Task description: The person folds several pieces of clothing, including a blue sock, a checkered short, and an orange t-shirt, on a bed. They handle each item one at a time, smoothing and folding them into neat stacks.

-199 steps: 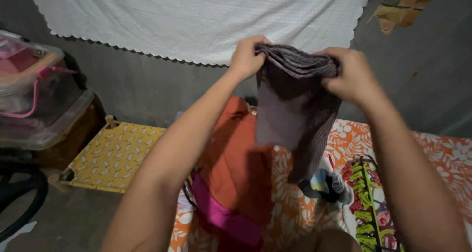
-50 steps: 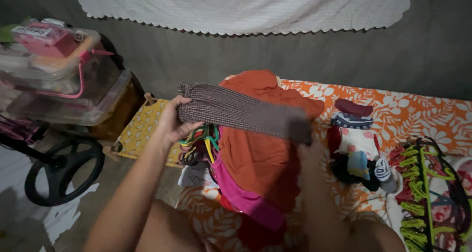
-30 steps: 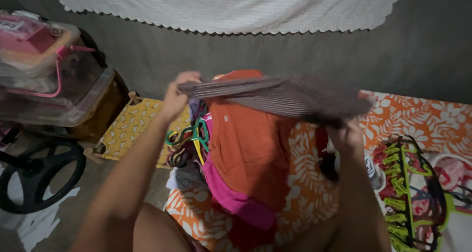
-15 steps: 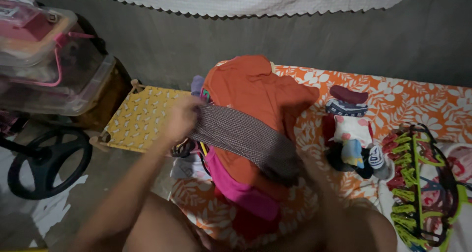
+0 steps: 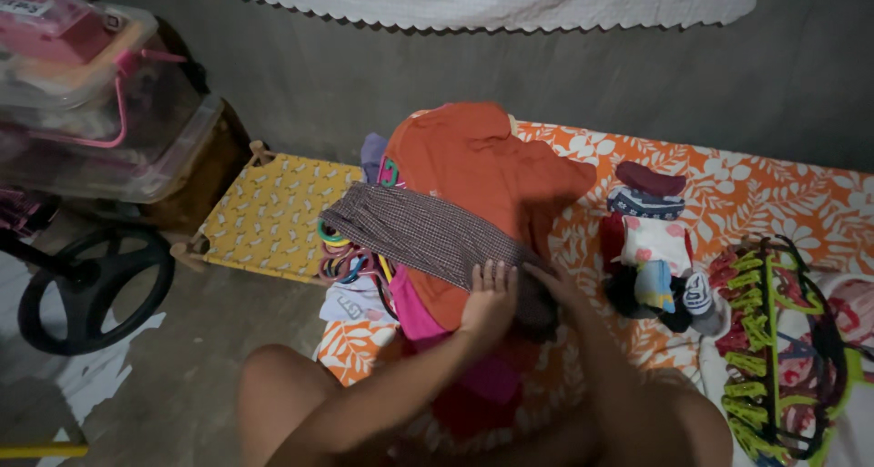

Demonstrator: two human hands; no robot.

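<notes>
A folded brown checked cloth point(image 5: 410, 235) lies slantwise across a pile of clothes topped by an orange garment point(image 5: 473, 162), with pink fabric point(image 5: 414, 308) under it. My left hand point(image 5: 492, 296) rests flat on the cloth's near end, fingers apart. My right hand point(image 5: 544, 285) is beside it, on the same dark end of the cloth, and seems to hold it; it is dim and partly blurred. The far end of the cloth lies free over several coloured hangers point(image 5: 350, 259).
The clothes sit on an orange floral mat point(image 5: 774, 198). Small socks and clothes point(image 5: 655, 258) lie to the right, then a green clip hanger point(image 5: 783, 340). At the left are a yellow patterned cot point(image 5: 264, 212), stacked clear plastic boxes point(image 5: 100, 112) and a black wheel point(image 5: 91, 285).
The cloth, held stretched in the air a second ago, now lies on the pile. My left hand let go of its far end and came to the near end beside my right hand.
</notes>
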